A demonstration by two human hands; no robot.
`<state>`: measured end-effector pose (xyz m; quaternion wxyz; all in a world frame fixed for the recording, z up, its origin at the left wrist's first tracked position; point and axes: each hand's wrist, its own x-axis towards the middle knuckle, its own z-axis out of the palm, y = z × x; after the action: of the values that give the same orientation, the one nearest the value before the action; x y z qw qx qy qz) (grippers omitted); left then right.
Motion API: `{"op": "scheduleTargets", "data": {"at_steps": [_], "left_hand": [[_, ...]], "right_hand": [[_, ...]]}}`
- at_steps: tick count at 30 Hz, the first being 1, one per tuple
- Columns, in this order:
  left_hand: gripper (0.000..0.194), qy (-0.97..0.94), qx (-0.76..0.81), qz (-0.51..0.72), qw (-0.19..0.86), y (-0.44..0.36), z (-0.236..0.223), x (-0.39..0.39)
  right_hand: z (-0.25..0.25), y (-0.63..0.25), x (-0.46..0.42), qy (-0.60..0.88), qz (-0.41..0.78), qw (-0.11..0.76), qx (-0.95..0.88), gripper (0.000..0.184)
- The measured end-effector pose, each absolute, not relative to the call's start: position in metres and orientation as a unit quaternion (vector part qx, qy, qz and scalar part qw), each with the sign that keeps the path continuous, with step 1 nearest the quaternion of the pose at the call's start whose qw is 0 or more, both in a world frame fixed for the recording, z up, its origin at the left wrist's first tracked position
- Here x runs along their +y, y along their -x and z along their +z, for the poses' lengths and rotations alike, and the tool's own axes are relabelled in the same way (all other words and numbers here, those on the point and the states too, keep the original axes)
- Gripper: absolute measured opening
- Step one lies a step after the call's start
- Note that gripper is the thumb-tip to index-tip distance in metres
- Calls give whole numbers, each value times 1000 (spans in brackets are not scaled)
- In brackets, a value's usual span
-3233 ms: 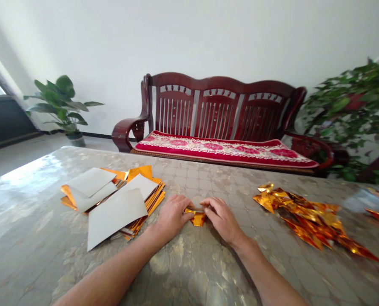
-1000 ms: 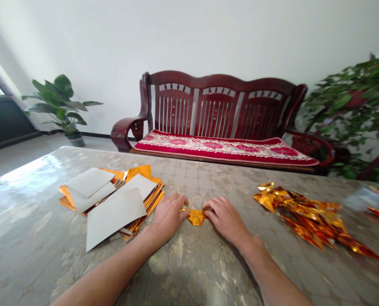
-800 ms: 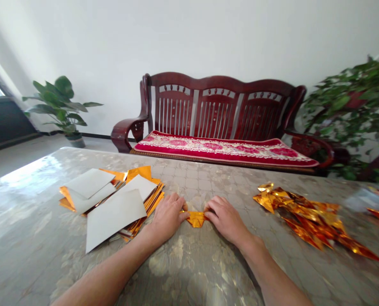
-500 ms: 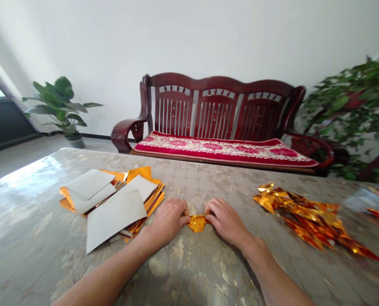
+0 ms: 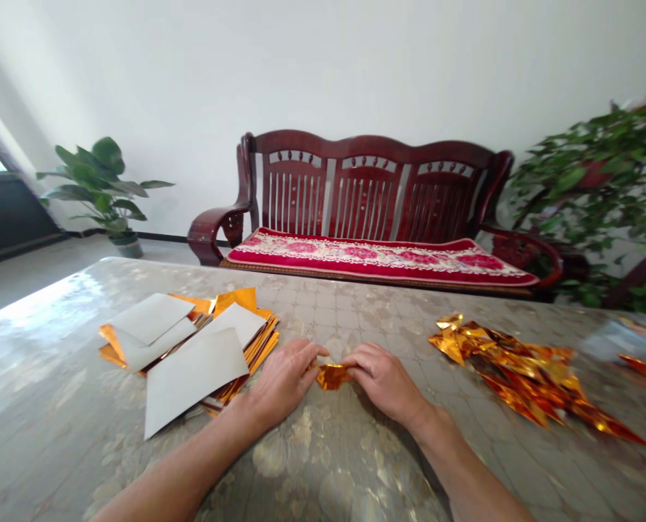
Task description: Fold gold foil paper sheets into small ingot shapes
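A small folded piece of gold foil paper point(image 5: 333, 377) sits between my hands over the middle of the table. My left hand point(image 5: 290, 373) pinches its left end between thumb and fingers. At the right end, my right hand point(image 5: 382, 377) grips it in the same way. Parts of both ends are hidden by my fingertips. To the left lies a loose stack of foil sheets point(image 5: 195, 377), mostly with white backs up and gold edges showing. A heap of folded gold foil pieces point(image 5: 518, 370) rests to the right.
The table point(image 5: 323, 471) has a patterned, shiny cover. A clear plastic bag point(image 5: 621, 337) lies at the far right with gold foil by it. Behind the table stands a wooden bench point(image 5: 366, 181) with a red floral cushion point(image 5: 377, 254). Potted plants flank it.
The foil piece looks shorter from front to back, its front edge now tipped or folded up. My fingers have shifted slightly at its ends, and the camera view has moved a little.
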<state>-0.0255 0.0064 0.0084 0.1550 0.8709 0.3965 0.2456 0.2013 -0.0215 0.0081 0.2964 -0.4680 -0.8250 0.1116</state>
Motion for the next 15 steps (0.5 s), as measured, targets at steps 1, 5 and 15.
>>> {"op": "scheduleTargets", "data": {"at_steps": [1,5,15], "left_hand": [[27,-870,395,249,160,25,9,6],[21,-868,390,245,183,21,18,2],[36,-893,356,205,183,15,23,0]], "right_hand": [[10,-201,-22,460,92,308,-828,16],[17,-198,-25,426,14,340,-838,20],[10,-195,-28,402,-42,341,-849,24]]}}
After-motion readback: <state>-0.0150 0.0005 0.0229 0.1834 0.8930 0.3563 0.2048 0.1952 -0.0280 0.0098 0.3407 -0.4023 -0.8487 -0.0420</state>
